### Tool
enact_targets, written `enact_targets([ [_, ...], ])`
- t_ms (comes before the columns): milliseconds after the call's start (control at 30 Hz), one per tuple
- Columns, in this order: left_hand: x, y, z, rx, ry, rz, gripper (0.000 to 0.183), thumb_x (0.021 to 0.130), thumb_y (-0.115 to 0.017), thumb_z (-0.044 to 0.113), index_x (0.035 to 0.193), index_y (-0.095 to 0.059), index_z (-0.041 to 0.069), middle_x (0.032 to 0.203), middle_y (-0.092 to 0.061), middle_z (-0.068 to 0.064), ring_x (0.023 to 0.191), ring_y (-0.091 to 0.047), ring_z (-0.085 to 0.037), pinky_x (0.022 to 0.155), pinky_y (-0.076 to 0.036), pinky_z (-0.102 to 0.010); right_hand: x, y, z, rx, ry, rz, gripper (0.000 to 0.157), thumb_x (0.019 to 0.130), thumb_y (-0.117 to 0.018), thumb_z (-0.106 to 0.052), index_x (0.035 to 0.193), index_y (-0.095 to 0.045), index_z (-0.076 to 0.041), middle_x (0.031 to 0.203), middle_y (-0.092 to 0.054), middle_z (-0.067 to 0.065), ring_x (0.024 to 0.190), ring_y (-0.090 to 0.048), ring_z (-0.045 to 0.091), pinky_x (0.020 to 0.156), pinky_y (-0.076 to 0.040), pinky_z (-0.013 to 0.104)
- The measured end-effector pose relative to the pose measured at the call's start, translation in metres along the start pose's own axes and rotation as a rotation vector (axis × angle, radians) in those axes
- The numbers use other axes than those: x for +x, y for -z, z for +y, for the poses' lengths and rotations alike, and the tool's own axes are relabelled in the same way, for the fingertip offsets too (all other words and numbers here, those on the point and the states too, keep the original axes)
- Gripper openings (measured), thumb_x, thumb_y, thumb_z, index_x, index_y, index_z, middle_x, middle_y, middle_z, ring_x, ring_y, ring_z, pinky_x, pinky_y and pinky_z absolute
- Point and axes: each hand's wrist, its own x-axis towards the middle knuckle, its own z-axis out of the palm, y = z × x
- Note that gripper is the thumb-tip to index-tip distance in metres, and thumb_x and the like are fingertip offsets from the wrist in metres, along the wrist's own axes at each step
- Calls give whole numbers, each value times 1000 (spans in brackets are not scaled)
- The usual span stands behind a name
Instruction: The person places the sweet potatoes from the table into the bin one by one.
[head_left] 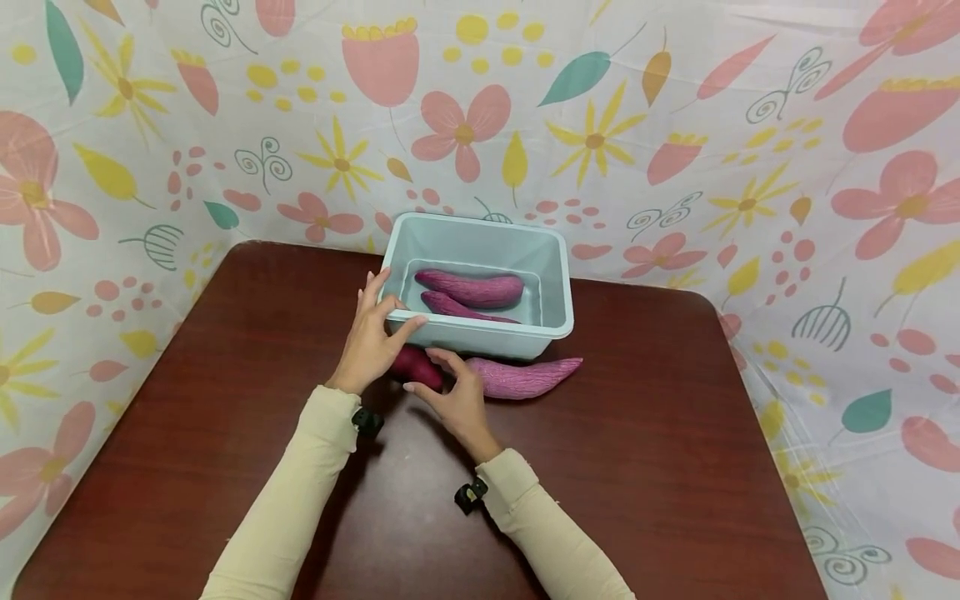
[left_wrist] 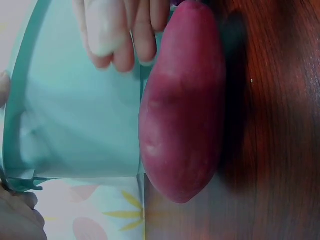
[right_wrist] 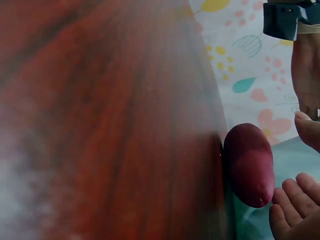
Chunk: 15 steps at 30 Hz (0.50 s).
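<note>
A pale blue plastic bin (head_left: 492, 335) stands at the back of the table. My left hand (head_left: 369, 337) grips its front left corner, thumb along the front rim and fingers at the left side. Against the bin's front wall lies a smooth, dark red sweet potato (left_wrist: 185, 110), partly hidden by my hands in the head view. My right hand (head_left: 459, 400) is at its right end, thumb and forefinger spread about it. In the right wrist view the right fingers (right_wrist: 292, 202) reach close beside it, loosely bent.
Two purple sweet potatoes (head_left: 480, 290) lie inside the bin. Another, lighter and wrinkled sweet potato (head_left: 525, 379) rests on the dark wooden table (head_left: 637, 467) right of my right hand. A flower-printed cloth (head_left: 465, 167) hangs close behind the bin and along the sides.
</note>
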Motion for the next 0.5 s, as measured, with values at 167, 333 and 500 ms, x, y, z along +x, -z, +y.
enact_targets([
  [167, 0, -1, -1, -2, -6, 5, 28, 95, -71, 32, 89, -59, 7, 167, -24, -16, 159, -3, -36, 127, -1, -58, 5, -3, 2, -33, -23, -23, 59, 77, -89, -22, 127, -65, -3, 127, -70, 12, 119, -65, 29, 104, -51, 45],
  [333, -1, -2, -1, -3, -5, -5, 28, 95, -70, 32, 89, -60, 8, 167, -23, -15, 159, 3, -36, 127, 0, -59, 9, -5, 2, -60, -46, -42, 58, 77, -89, -21, 127, -66, -2, 127, -71, 13, 120, -66, 29, 104, -51, 45],
  [500, -1, -1, -1, -13, -18, 6, 27, 95, -71, 31, 89, -59, 7, 165, -25, -17, 159, 4, -37, 126, 0, -60, 14, -8, 1, -102, -61, -61, 59, 76, -90, -22, 126, -66, -3, 125, -71, 15, 119, -66, 29, 102, -51, 44],
])
